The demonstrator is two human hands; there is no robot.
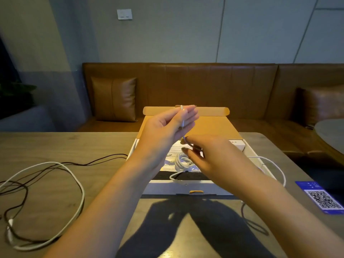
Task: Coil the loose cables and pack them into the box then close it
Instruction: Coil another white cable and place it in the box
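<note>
An open white cardboard box (188,187) with a brown lid standing up at the back sits mid-table. Inside lie a coiled white cable (183,161) and papers. My left hand (167,127) is raised above the box with straight fingers; a white cable (182,116) runs across them. My right hand (210,155) hovers over the box and pinches the same cable just below the left palm. The cable trails over the box's right wall (275,166) and down onto the table. Loose white (78,185) and dark (37,174) cables sprawl on the table at left.
A blue card with a QR code (322,198) lies at the right table edge. Behind the wooden table (93,146) runs a brown leather bench (186,86) with cushions. A round table (331,133) shows at far right.
</note>
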